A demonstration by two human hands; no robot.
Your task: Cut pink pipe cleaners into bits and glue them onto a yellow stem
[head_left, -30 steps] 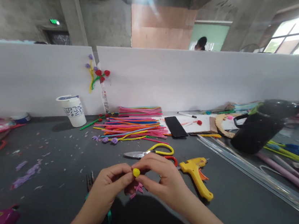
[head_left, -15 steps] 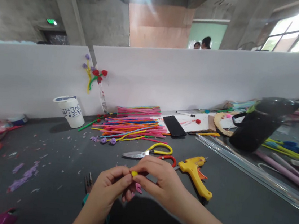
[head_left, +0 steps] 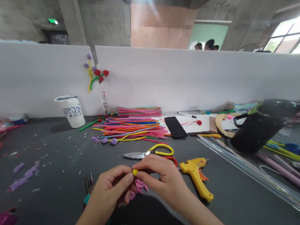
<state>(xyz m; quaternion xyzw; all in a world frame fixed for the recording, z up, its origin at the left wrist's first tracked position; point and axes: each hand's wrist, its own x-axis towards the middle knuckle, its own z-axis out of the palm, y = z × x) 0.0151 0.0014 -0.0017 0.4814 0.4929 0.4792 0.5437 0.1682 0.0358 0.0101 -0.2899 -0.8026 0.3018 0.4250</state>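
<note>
A small yellow piece (head_left: 135,172) is pinched between the fingertips of my left hand (head_left: 115,186) and my right hand (head_left: 158,177), which meet above the dark table. Pink pieces (head_left: 140,187) show beneath and beside my fingers. Just beyond my right hand lie scissors (head_left: 147,154) with yellow and red handles. A yellow glue gun (head_left: 197,175) rests to the right. Pliers (head_left: 88,189) with teal handles are partly hidden by my left hand.
Colourful pipe cleaners (head_left: 134,127) lie in a pile beyond the scissors, with a black phone (head_left: 175,126) beside them. A white cup (head_left: 72,112) stands at back left, a black jug (head_left: 260,126) at right. Purple scraps (head_left: 25,177) lie at left.
The fingers of both hands have shifted slightly around the yellow piece, and my right hand has moved up a little. More of the pink pieces now shows below the hands.
</note>
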